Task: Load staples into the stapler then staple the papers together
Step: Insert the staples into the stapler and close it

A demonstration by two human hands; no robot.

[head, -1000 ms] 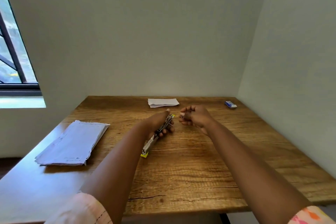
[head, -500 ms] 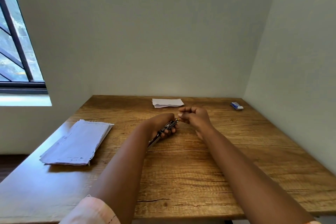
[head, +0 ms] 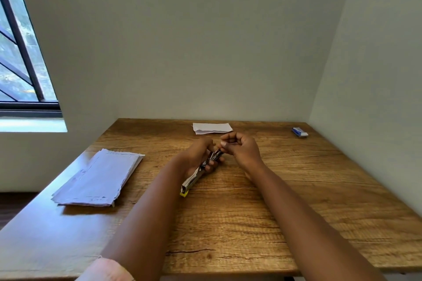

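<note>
While my left hand (head: pixel 198 155) was wrapped around the stapler (head: pixel 201 172), I held it low over the middle of the wooden table (head: pixel 251 223). The stapler was long and thin, and it lay slanted: its yellow end pointed near and left, toward me, and its other end pointed far and right, toward my other hand. My right hand (head: pixel 242 149) was just beside that far end, so it was the hand nearest the spot where the staples go. My right fingers (head: pixel 225 143) were pinched shut on something thin, and I think it was a strip of staples, but it was too small to be sure. I could not tell if the strip was touching the stapler yet. My guess was that the strip had to slide in along the stapler's long line, from far right to near left, so my right hand had to line up with that slant. The big stack of papers (head: pixel 98 178) lay well apart on the left side of the table. A smaller folded paper (head: pixel 212 128) sat at the far edge, and a little blue box (head: pixel 299 132) sat in the far right corner.
</note>
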